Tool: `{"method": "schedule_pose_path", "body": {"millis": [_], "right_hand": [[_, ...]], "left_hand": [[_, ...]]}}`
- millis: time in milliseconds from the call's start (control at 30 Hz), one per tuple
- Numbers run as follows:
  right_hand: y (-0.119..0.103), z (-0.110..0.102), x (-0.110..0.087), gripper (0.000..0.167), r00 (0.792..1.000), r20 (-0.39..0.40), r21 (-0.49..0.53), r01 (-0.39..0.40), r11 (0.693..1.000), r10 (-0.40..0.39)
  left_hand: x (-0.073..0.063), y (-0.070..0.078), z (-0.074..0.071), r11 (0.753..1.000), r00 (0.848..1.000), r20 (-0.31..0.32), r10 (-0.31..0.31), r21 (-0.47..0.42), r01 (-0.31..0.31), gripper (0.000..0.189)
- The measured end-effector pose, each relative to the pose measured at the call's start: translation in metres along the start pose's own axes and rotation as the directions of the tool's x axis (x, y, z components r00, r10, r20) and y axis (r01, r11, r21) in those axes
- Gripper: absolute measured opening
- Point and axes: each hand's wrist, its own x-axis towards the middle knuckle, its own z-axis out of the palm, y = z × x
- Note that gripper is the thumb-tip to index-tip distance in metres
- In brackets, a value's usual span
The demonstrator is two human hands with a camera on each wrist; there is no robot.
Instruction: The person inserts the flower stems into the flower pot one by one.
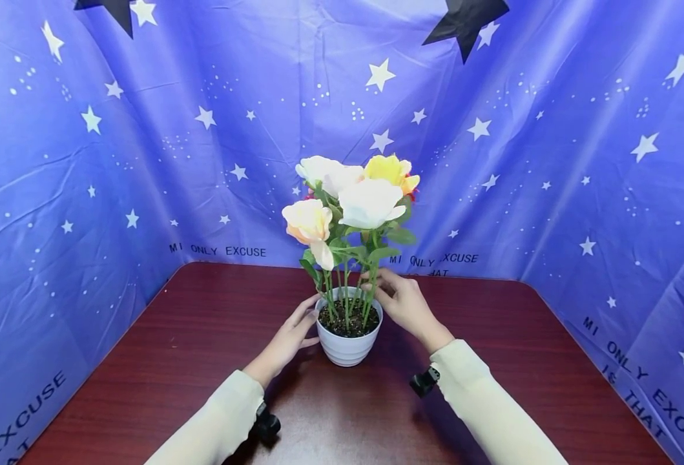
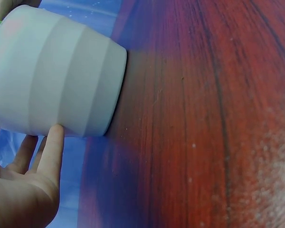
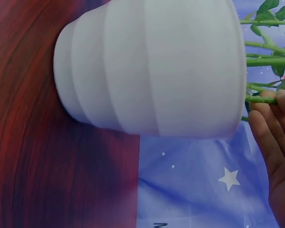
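A white ribbed flowerpot filled with dark soil stands upright on the table. Several flowers on green stems rise from it: white, yellow and peach, with a bit of red behind. My left hand rests on the pot's left side, its extended fingers against the ribbed wall. On the right, my right hand is above the rim and pinches a green stem between thumb and fingers. Leaves hang over that hand.
The dark red wooden table extends around the pot. Blue star-printed cloth encloses the back and both sides. Two black stars show at the top. A small black camera is strapped to each wrist.
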Motion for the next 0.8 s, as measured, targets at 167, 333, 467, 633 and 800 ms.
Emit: {"method": "schedule_pose_path", "body": {"millis": [167,333,467,633,800], "right_hand": [[-0.0001,-0.0018,-0.0032,0.022,0.999,0.02,-0.01,-0.028,1.0,0.028],[-0.0013,-0.001,-0.0023,0.019,0.999,0.017,-0.019,-0.027,0.999,0.027],[-0.0014,0.0001,-0.0013,0.012,0.999,0.025,0.001,-0.025,1.0,0.025],[-0.0006,0.0012,-0.0003,0.01,0.998,0.033,0.024,-0.06,0.998,0.059],[0.0002,0.0001,-0.0016,0.009,0.995,0.042,0.043,-0.093,0.995,0.091]], "left_hand": [[-0.0007,-0.0003,-0.0007,1.0,1.0,-0.004,-0.006,0.003,0.006,0.051],[-0.0001,-0.0003,-0.0012,1.0,1.0,-0.003,-0.007,0.005,0.007,0.051],[0.0005,-0.0001,-0.0009,1.0,1.0,0.002,-0.001,0.0,0.001,0.051],[0.0009,-0.0016,-0.0006,1.0,1.0,-0.005,-0.007,0.001,0.007,0.051],[0.0007,-0.0022,-0.0008,1.0,1.0,-0.012,-0.016,0.006,0.016,0.05]]}}
